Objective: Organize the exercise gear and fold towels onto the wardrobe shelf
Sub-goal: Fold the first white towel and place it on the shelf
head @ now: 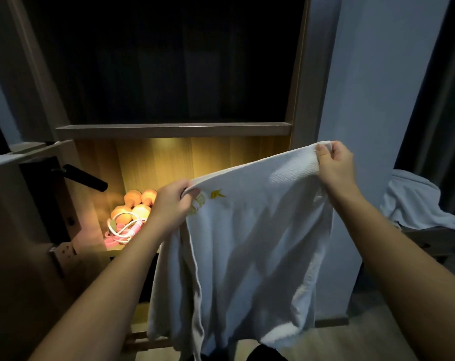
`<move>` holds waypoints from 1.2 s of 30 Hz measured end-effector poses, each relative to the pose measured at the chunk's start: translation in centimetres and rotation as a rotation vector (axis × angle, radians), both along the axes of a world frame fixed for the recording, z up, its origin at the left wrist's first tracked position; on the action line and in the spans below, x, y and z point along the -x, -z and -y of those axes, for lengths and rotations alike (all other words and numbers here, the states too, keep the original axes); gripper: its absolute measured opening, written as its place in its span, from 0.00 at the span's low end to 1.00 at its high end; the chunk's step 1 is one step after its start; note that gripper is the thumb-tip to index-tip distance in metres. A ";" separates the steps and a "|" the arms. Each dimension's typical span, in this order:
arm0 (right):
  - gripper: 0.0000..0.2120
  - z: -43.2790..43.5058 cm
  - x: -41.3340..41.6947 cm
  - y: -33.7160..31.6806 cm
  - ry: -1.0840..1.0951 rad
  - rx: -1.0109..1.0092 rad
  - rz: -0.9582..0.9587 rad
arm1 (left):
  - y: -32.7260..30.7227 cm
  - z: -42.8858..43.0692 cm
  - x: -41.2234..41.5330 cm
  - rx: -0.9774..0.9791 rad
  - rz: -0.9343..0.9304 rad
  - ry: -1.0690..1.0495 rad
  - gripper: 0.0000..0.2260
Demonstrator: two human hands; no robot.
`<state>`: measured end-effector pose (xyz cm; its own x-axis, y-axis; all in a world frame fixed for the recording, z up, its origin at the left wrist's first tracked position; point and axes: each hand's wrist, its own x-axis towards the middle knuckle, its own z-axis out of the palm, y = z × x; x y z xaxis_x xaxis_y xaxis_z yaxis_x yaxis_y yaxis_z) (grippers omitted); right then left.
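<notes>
A white towel (247, 256) with a small yellow mark near its top edge hangs spread in front of me. My left hand (171, 204) grips its upper left corner, and my right hand (336, 165) pinches the upper right corner, held higher. Behind the towel is the lit wardrobe shelf (195, 157). On the shelf's left side lie orange-pink dumbbells (135, 204) and a pink and white jump rope (119, 230). The towel hides the rest of that shelf.
An open door with a black lever handle (85, 178) stands at the left, close to my left arm. A dark upper shelf (174, 128) sits above the lit one. Another pale towel (416, 204) is draped over something at the right. Wooden floor lies below.
</notes>
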<state>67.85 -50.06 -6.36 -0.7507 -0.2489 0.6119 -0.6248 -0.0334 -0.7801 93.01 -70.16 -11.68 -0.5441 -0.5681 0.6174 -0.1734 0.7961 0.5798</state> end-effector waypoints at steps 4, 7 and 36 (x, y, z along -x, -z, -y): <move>0.07 -1.0 -0.3 -0.4 0.110 -0.063 -0.011 | -4.3 -1.6 -2.2 -0.205 0.136 0.209 0.09; 0.10 -1.9 -1.1 -0.3 0.119 -0.115 0.033 | -6.1 -2.3 -3.9 -0.536 0.306 0.361 0.13; 0.15 -5.9 -14.8 29.4 -0.601 -1.263 0.495 | 23.7 -13.2 -3.8 -0.462 0.840 0.289 0.10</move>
<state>82.66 -44.13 -35.80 -0.4073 -0.7497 -0.5216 -0.4321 0.6614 -0.6131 96.82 -56.97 -35.37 -0.8578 -0.4322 -0.2782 -0.5038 0.6001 0.6214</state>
